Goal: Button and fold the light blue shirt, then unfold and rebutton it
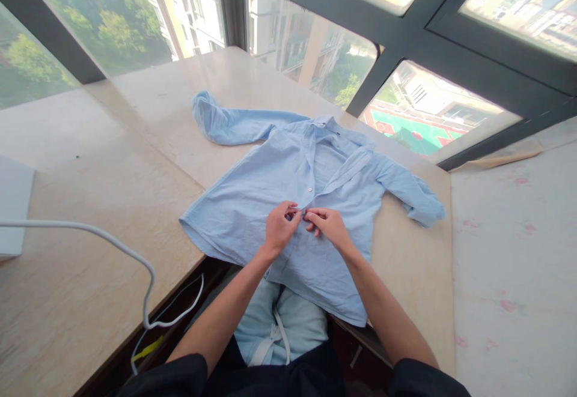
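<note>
Visibly, both hands meet at the front placket point(311, 163) of a light blue button-front shirt point(252, 184), which lies spread on the marble-patterned table point(112, 193), its hem point(347, 318) passing the near edge above the person's pale blue trousers point(300, 319). The left hand point(282, 226) pinches the cloth with thumb and index finger, and the right hand point(331, 226) pinches just beside it; whether a button is inside these fingertips, one cannot tell. One white button point(310, 190) shows above them, and higher the front is parted up to the collar point(324, 122). Probably, the thin cloth could slip out if the pinch is too loose. If one hand pulls more strongly, the front edges could become uneven. Also, a pull toward the body could drag the shirt off, because its hem lacks support.
</note>
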`<state>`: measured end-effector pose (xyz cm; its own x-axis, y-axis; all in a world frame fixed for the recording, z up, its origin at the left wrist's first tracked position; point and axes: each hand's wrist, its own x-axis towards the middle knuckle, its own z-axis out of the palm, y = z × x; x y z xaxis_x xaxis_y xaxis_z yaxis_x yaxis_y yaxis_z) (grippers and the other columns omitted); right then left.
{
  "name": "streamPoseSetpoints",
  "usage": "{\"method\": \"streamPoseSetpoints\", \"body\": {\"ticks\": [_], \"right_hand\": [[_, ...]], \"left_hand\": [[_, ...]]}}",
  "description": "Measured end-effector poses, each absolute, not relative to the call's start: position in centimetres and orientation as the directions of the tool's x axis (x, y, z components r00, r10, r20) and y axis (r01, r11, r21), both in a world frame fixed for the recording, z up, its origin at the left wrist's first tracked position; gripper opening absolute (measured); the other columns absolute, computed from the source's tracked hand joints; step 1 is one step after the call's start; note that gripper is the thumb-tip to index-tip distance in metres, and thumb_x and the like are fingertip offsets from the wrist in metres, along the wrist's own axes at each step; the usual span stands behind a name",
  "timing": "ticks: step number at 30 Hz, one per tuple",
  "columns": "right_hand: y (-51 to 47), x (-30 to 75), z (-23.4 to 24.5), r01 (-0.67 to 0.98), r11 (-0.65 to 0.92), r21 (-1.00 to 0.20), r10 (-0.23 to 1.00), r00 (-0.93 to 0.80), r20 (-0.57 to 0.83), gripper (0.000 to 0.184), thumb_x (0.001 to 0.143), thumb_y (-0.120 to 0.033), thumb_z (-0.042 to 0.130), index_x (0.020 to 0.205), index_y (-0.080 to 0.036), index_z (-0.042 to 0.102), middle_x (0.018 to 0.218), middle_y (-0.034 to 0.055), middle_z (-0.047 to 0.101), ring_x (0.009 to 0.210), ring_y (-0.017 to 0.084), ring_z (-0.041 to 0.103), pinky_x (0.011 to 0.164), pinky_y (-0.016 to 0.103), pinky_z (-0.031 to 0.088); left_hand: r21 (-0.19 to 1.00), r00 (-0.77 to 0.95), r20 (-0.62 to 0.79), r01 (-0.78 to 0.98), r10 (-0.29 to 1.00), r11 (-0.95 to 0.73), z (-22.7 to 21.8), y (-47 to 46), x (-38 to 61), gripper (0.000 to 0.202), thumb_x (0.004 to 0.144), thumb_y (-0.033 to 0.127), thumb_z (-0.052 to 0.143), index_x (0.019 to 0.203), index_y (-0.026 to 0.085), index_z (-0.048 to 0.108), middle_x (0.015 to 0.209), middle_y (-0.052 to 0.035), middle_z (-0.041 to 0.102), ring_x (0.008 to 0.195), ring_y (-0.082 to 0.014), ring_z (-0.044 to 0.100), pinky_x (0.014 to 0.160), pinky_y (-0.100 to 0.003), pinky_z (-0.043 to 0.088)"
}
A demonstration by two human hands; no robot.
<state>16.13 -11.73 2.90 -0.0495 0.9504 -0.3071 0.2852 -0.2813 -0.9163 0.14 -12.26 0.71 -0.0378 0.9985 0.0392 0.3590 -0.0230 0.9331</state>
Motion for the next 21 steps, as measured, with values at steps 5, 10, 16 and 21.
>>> {"method": "streamPoseSetpoints", "body": {"ticks": [5,10,16,21], "right_hand": [[-11.31,15.96,2.59,0.111,-0.413,-0.904,0.902,-0.085,-0.423,0.025,0.067,-0.037,0.079,0.077,-0.015,0.074,0.074,0.0053,0.074,0.049,0.01,0.062,0.038,0.017,0.046],[-11.05,15.99,2.86,0.011,-0.532,-0.847,0.838,-0.137,-0.528,0.02,0.068,-0.032,0.081,0.075,-0.015,0.073,0.076,0.0052,0.074,0.047,0.007,0.059,0.038,0.014,0.047],[-10.74,15.64,3.28,0.025,-0.55,-0.835,0.831,-0.091,-0.549,0.02,0.069,-0.031,0.08,0.069,-0.015,0.068,0.065,0.0011,0.069,0.042,0.005,0.055,0.035,0.013,0.043],[-10.68,15.27,3.4,0.053,-0.547,-0.835,0.83,-0.094,-0.549,0.022,0.067,-0.033,0.079,0.071,-0.015,0.068,0.065,0.0006,0.068,0.044,0.006,0.056,0.034,0.013,0.041]], "left_hand": [[0.934,-0.047,0.049,0.357,0.998,-0.029,0.83,-12.27,0.1,0.016,0.082,0.021,0.065,0.098,0.02,0.064,0.086,-0.0013,0.077,0.081,-0.016,0.072,0.079,-0.028,0.052],[0.94,-0.052,0.042,0.339,0.998,-0.021,0.95,-12.25,0.08,0.015,0.082,0.02,0.064,0.097,0.02,0.064,0.088,-0.002,0.076,0.083,-0.0159,0.072,0.079,-0.027,0.053],[0.951,-0.06,0.062,0.305,0.996,-0.041,0.96,-12.27,0.04,0.012,0.082,0.021,0.064,0.094,0.019,0.064,0.087,-0.0026,0.076,0.083,-0.0161,0.072,0.078,-0.027,0.054],[0.958,-0.078,0.081,0.28,0.994,-0.056,1.05,-12.19,0.05,0.01,0.08,0.019,0.064,0.09,0.019,0.064,0.084,-0.0021,0.075,0.08,-0.0153,0.072,0.075,-0.025,0.054]]}}
